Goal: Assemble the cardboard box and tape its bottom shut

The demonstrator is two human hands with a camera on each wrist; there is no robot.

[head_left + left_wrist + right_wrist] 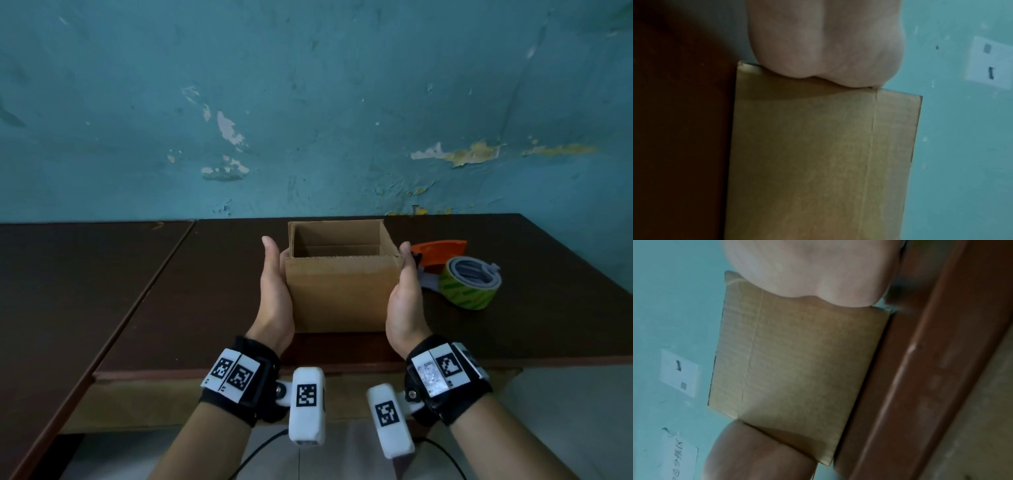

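A brown cardboard box [342,294] stands upright on the dark table [205,291] with its top open and its flaps out of sight. My left hand [274,291] lies flat against the box's left wall, thumb pointing up. On the opposite wall my right hand [407,294] presses flat in the same way. The left wrist view shows my left hand's palm [824,40] against the box [818,162]. The right wrist view shows the right hand's palm [807,269] on the box [803,361], with the left hand [760,454] at its far side. The box bottom is hidden.
An orange tape dispenser [438,251] and a green-patterned tape roll [471,284] lie on the table just right of the box. A second table [68,291] adjoins on the left. A teal wall [308,120] rises behind, and the table's front edge [308,368] is close to my wrists.
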